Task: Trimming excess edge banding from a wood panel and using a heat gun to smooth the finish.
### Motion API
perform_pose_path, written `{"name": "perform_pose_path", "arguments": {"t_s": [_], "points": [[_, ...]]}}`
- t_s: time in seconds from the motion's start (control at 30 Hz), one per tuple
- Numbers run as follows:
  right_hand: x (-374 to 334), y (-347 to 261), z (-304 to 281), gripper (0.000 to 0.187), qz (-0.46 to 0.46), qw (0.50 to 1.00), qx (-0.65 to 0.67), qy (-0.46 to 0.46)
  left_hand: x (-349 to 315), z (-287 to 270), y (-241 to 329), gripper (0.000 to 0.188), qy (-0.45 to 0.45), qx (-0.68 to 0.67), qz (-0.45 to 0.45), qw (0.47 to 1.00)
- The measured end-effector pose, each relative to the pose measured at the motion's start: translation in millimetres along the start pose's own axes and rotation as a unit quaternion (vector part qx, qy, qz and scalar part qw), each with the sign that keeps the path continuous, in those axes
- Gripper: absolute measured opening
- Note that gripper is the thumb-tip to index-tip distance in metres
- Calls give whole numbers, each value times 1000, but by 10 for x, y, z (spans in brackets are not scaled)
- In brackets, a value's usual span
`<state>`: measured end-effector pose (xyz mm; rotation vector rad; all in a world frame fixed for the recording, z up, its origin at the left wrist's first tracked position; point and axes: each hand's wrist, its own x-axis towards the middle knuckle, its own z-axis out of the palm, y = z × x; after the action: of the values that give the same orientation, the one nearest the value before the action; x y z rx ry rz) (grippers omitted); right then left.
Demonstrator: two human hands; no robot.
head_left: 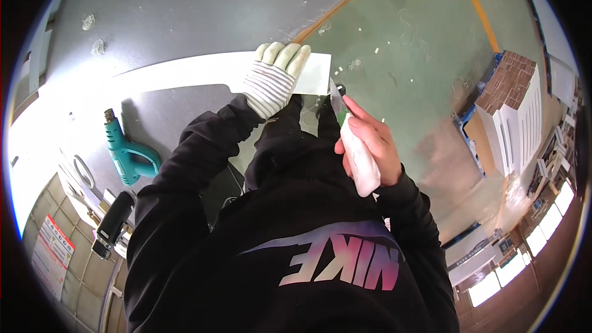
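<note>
My left hand [275, 79], in a white glove with grey stripes, lies across a long white strip [179, 73]. Its fingers are together and bend over the strip's far edge. The strip's squared right end [317, 73] juts past the table edge, over the floor. Bare, my right hand [377, 145] is closed around a knife with a thick white handle [359, 161], which looks wrapped. The knife's grey blade [336, 97] points away from me, close to the near corner of the strip's end. Whether blade and strip touch, I cannot tell.
A teal heat gun [128, 153] lies on the grey table [203, 6], left of my left arm. Scissors [83, 171] and a black tool [113, 225] are nearby. White scraps dot the green floor [394, 37]. Stacked white and brown panels [509, 117] stand at the right.
</note>
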<state>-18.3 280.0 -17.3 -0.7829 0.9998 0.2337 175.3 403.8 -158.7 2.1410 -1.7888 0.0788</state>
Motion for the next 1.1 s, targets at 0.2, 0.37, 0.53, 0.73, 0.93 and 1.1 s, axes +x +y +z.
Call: {"name": "perform_pose_path", "arguments": {"t_s": [0.2,0.37,0.53,0.73,0.93,1.1], "points": [[51,-99,234,58,31,999,-6,37,-23,-67,-1,52,-2,-32,-30,999],[188,-88,274,59,52,997,-11,56,-17,-40,-31,52,-5,-46,-41,998],[324,-73,120,61,67,997,-20,25,-31,-45,-27,55,-15,-54,-39,998],[926,457,-665,70,102,995,-8,21,-3,-274,-68,41,-45,-118,-29,992],[897,-1,-1283,63,-110,881,-460,26,451,-1022,-26,41,-219,18,-120,968],[688,-607,-1015,61,-360,713,-602,3,466,-886,701,52,-104,-422,-491,755]]}}
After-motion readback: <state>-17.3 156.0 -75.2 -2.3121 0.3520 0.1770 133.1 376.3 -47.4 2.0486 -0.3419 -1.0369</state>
